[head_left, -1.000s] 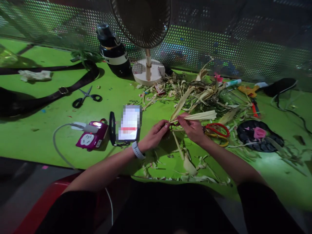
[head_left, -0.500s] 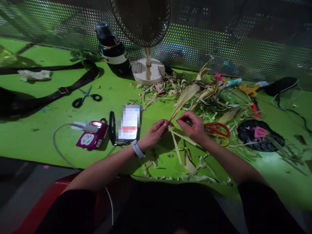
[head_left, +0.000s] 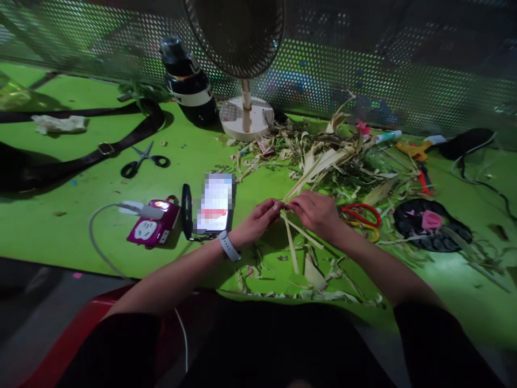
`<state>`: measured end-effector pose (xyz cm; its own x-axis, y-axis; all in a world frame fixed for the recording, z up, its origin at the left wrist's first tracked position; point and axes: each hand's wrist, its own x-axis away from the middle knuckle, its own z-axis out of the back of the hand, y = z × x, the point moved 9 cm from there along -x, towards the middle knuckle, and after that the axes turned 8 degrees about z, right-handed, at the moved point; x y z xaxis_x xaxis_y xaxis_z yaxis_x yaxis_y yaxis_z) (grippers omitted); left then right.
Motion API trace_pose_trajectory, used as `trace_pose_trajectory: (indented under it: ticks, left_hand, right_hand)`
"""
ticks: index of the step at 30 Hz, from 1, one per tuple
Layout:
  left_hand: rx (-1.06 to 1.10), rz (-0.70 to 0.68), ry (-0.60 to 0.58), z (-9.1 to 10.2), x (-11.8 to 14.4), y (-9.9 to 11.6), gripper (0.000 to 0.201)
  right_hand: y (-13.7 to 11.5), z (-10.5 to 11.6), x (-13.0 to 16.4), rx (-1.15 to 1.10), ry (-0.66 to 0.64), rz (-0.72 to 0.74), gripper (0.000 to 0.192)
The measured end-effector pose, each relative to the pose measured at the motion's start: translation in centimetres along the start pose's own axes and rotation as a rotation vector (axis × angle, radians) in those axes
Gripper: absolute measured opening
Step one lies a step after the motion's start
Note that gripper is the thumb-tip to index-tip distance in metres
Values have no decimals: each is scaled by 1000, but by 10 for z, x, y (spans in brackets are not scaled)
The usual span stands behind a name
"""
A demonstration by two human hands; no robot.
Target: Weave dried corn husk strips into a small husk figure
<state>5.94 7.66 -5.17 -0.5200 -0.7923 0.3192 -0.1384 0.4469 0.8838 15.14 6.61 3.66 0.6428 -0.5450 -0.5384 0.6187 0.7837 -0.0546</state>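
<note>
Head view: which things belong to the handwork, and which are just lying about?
Belong to the work:
pale strips, pinched by the left hand, with the right hand at their join;
leaf pile, probably material.

Apparently just lying about:
black-handled scissors;
phone;
fan;
bottle;
purple adapter.

Dark bottle [head_left: 189, 89] beside fan [head_left: 236, 35]; open scissors [head_left: 145, 157] left of lit phone [head_left: 215, 203]; purple power adapter [head_left: 155, 222] near phone.

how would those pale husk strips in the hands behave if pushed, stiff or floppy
The pale husk strips are probably light, since they look thin and papery. They seem mildly stiff rather than limp: they jut fairly straight from the left hand and right hand. They may split lengthwise if pushed hard, as narrow shreds lie on the green table.
</note>
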Motion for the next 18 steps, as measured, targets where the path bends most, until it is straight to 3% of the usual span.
trace_pose_trajectory:
  ticks: [6,11,13,15,18]
  left_hand:
    - [-391,-208,92,1,9,21,34]
    - [-232,-207,120,6,7,20,32]
    - [-169,-188,143,9,5,19,32]
    - [-106,-171,152,11,3,18,33]
    - [-62,-137,150,13,1,16,35]
  right_hand:
    - [-4,3,-1,-68,2,-56,21]
    - [14,-13,5,-434,-62,-325,20]
    - [14,-22,9,-578,-115,-397,29]
    - [10,-23,9,-557,-135,-369,43]
    - [4,-20,6,-378,-149,-244,37]
